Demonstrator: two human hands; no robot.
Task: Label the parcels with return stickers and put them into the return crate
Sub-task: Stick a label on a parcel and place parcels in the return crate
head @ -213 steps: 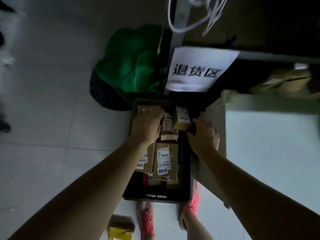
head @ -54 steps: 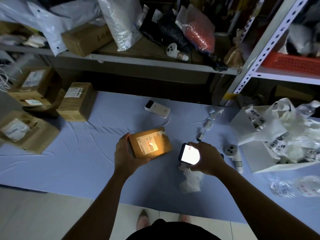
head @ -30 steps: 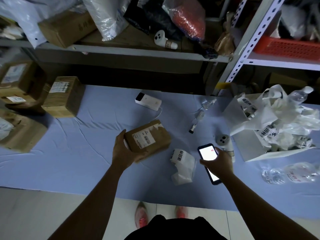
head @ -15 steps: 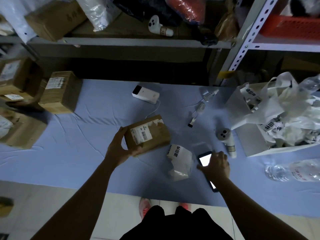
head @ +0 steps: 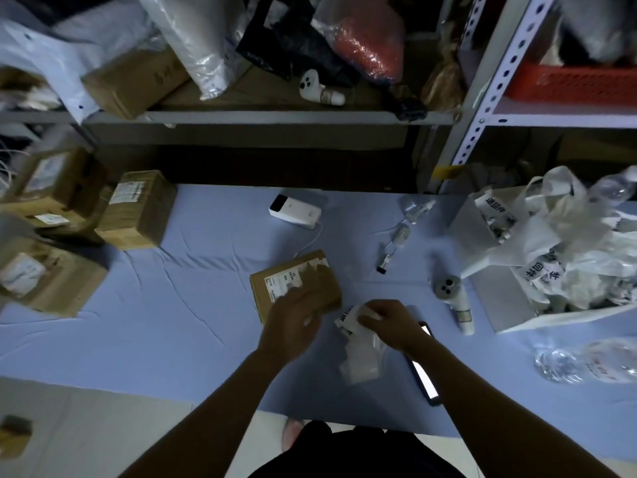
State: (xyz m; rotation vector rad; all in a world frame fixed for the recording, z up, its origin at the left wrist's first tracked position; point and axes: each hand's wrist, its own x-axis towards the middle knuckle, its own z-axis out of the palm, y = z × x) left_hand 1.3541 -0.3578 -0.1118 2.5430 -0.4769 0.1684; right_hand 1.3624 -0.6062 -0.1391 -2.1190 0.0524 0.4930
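**Sticker strip taken up beside a parcel on the desk**

Head view. A brown cardboard parcel [head: 296, 281] lies flat on the blue-covered desk [head: 172, 322], shipping label upward, near the middle. The left hand [head: 293, 322] sits over the parcel's near edge. It is blurred, so whether its fingers grasp the box or merely rest there cannot be told. Just to the right, the right hand [head: 391, 324] pinches the upper end of a white return-sticker strip [head: 360, 357] between curled fingers, and the rest of the strip trails toward the desk's near edge. A phone [head: 424, 377], screen lit, lies on the desk partly under the right forearm.

Surroundings — a white power bank [head: 294, 210] with its cable lies beyond the parcel. A white handheld device [head: 455, 301] lies beside a white box [head: 506, 301] heaped with crumpled sticker backing. More cardboard parcels [head: 138, 208] stand at the desk's left end.
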